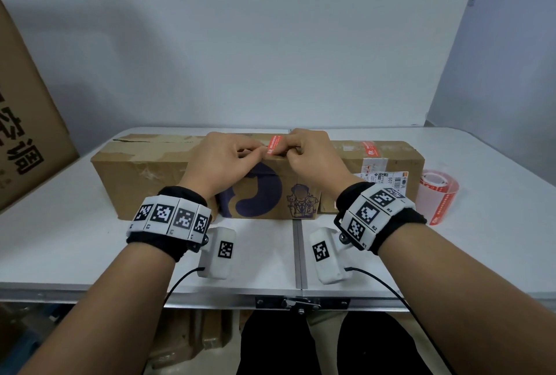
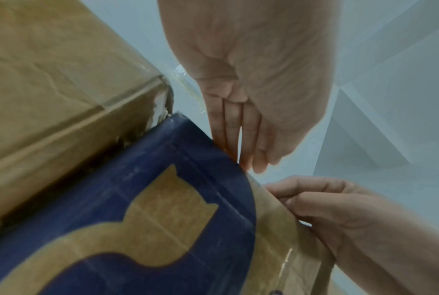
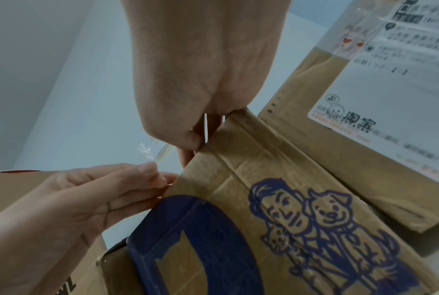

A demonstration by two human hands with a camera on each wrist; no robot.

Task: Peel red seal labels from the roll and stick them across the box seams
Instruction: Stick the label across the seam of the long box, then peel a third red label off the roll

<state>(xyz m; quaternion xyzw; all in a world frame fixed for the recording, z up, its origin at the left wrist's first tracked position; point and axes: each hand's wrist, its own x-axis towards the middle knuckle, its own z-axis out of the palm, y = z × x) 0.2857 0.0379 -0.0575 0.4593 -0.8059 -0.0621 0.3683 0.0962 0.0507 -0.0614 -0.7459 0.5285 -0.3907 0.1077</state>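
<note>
A long brown cardboard box (image 1: 144,170) lies across the white table (image 1: 75,242). A red seal label (image 1: 274,144) crosses the top seam near the box's middle. My left hand (image 1: 258,150) and right hand (image 1: 290,150) meet at the label's near end, at the box's top front edge. Each hand's curled fingertips pinch one side of the label. The wrist views show the left hand (image 2: 248,155) and right hand (image 3: 193,139) on that edge, but the label is hidden there. A second red label (image 1: 369,148) sits across the seam further right. The label roll (image 1: 440,191) lies on the table beyond the box's right end.
A large printed carton (image 1: 24,134) leans at the left of the table. A white shipping label (image 1: 385,176) covers the box's right front. Loose clear tape (image 3: 147,151) sticks up at the seam. A wall stands close behind the box.
</note>
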